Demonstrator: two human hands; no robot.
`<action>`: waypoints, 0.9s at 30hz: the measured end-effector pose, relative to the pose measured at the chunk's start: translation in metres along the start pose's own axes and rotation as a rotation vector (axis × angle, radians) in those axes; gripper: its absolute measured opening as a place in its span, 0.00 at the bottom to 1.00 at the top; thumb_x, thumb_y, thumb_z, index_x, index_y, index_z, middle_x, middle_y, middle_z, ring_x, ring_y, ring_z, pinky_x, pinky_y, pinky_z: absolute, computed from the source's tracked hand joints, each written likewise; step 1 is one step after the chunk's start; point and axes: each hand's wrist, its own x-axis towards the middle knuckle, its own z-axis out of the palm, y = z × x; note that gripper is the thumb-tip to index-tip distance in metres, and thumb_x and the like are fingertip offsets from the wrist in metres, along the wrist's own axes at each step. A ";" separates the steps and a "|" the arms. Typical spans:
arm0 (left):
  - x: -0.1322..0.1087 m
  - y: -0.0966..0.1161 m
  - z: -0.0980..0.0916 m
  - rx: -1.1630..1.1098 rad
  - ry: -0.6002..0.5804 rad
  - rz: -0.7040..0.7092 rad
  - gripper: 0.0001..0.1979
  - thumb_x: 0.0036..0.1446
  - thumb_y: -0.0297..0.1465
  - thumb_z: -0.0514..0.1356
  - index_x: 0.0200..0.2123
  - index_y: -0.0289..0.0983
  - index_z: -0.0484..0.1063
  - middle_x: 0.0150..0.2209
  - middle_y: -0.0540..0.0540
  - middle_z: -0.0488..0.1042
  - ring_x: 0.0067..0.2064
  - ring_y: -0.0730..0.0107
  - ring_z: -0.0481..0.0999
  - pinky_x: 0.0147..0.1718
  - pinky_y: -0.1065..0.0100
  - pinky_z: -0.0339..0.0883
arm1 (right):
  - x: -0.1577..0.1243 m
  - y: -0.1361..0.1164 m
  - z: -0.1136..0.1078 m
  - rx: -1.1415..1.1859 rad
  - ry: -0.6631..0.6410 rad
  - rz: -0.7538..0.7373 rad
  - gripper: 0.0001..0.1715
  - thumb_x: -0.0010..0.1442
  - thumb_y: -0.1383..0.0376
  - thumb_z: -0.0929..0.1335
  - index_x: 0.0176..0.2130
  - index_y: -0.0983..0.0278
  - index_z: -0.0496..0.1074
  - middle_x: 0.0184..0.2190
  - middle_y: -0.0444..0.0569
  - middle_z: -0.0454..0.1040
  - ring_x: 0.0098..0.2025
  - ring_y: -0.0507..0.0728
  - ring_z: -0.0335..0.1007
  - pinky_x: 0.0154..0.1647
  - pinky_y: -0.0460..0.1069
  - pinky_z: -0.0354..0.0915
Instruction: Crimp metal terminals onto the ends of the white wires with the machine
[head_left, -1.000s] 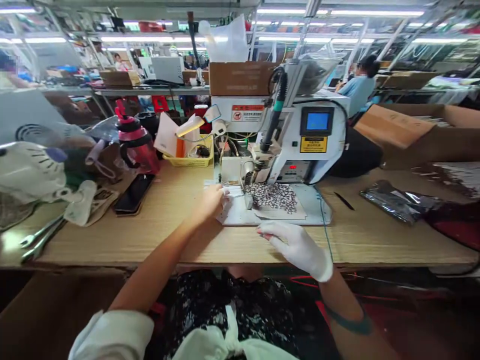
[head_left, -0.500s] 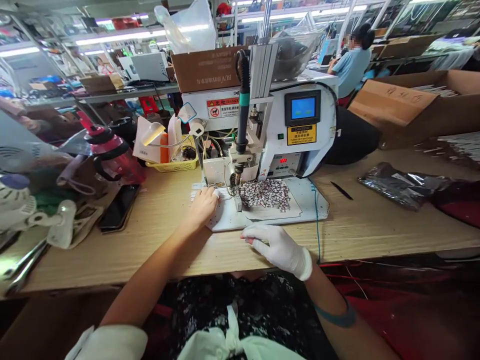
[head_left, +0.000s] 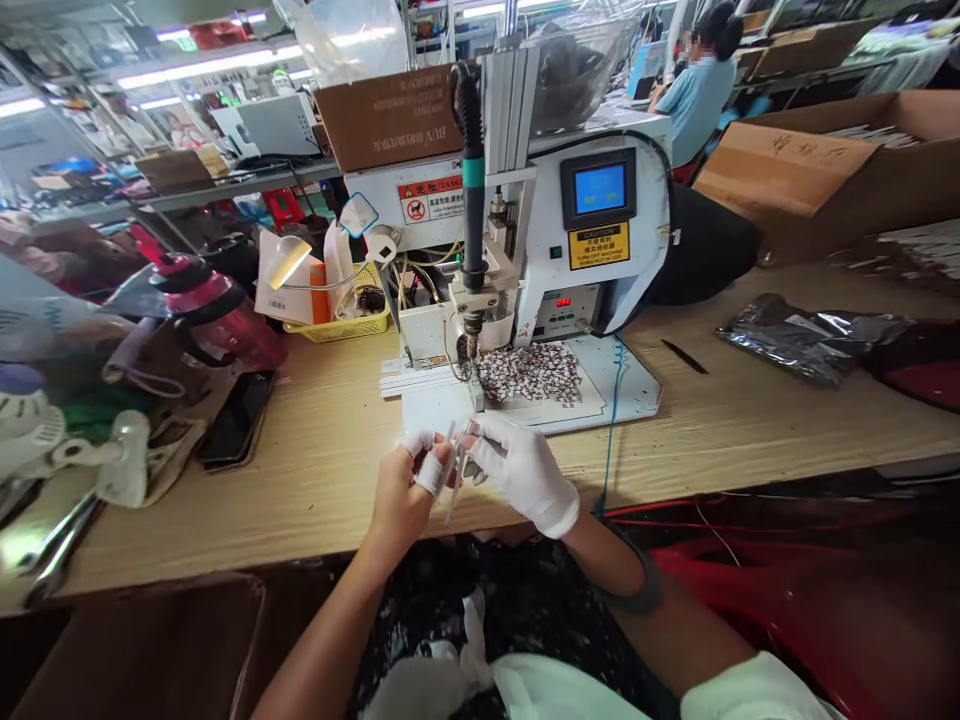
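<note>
A wooden bench (head_left: 300,470) carries a machine (head_left: 592,240), with a seated co-worker (head_left: 694,110) beyond. A cardboard box (head_left: 795,175) holds pale strips; a yellow basket (head_left: 337,325) holds papers. The bare left grip (head_left: 405,490) and gloved right grip (head_left: 521,475) pinch thin white pieces (head_left: 455,470) between them, above the bench.

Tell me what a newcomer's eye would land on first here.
The tall white benchtop machine with a glowing blue screen stands at the centre of the pale wooden workbench, a heap of small speckled pieces on a white plate before it. Nearest the camera, the white-gloved right hand and the bare left hand, one finger wrapped white, hold thin white strips over the bench.
</note>
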 end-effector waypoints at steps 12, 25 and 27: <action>-0.013 -0.012 0.010 -0.023 0.180 0.045 0.08 0.54 0.36 0.58 0.31 0.37 0.69 0.23 0.51 0.69 0.25 0.74 0.68 0.25 0.74 0.61 | -0.003 -0.002 -0.005 -0.077 0.008 -0.025 0.15 0.62 0.63 0.62 0.26 0.64 0.71 0.21 0.46 0.70 0.26 0.53 0.66 0.29 0.46 0.61; -0.022 -0.009 0.024 -0.354 0.135 -0.151 0.14 0.45 0.40 0.65 0.24 0.36 0.67 0.22 0.49 0.73 0.24 0.70 0.72 0.26 0.70 0.67 | -0.011 -0.008 -0.009 -0.118 -0.018 -0.124 0.10 0.59 0.67 0.64 0.26 0.64 0.70 0.24 0.47 0.72 0.28 0.54 0.68 0.30 0.47 0.63; -0.022 -0.013 0.019 -0.425 0.141 -0.157 0.15 0.46 0.40 0.65 0.24 0.36 0.66 0.22 0.49 0.73 0.25 0.71 0.72 0.27 0.71 0.66 | -0.013 -0.007 -0.019 -0.089 -0.056 -0.092 0.11 0.58 0.67 0.64 0.25 0.63 0.69 0.21 0.46 0.71 0.25 0.53 0.67 0.27 0.47 0.63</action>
